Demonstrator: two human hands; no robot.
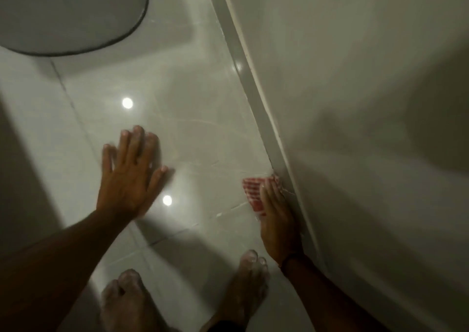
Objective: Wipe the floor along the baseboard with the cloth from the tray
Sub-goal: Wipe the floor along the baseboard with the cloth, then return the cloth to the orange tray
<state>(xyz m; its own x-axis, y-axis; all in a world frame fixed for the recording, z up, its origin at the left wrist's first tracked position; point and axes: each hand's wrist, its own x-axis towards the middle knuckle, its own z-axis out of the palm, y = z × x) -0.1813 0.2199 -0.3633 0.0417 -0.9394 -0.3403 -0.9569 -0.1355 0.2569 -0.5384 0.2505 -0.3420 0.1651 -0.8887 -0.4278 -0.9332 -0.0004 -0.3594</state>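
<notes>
A red-and-white checked cloth (pixel 251 192) lies flat on the glossy pale tiled floor (pixel 198 128), pressed against the foot of the grey baseboard (pixel 256 98). My right hand (pixel 276 220) lies on the cloth with fingers stretched along the baseboard, covering its right part. My left hand (pixel 132 171) is spread flat on the floor to the left, fingers apart, holding nothing. The tray is out of sight.
A grey oval mat with a dark rim (pixel 71 14) lies at the upper left. The wall (pixel 355 103) rises to the right of the baseboard. My two bare feet (pixel 243 286) stand at the bottom edge. Ceiling lights reflect on the tiles.
</notes>
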